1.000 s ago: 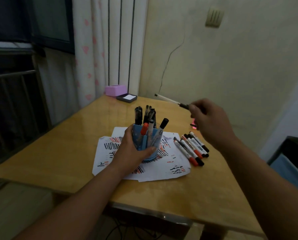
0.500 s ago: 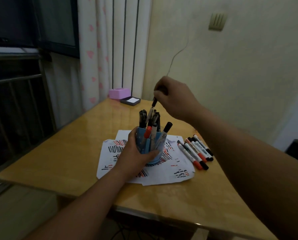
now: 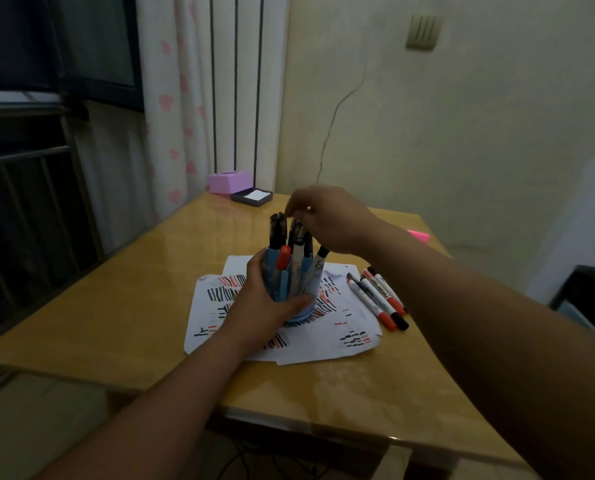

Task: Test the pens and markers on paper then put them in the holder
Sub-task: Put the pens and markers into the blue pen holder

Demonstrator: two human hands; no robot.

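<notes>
Rightward, loose markers (image 3: 375, 299) lie between holder (image 3: 285, 284) and table edge (image 3: 439, 250).

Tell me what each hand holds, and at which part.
The left hand grips the blue holder around its side wall. The right hand is just above the pens; whether it pinches one cannot be told.
</notes>
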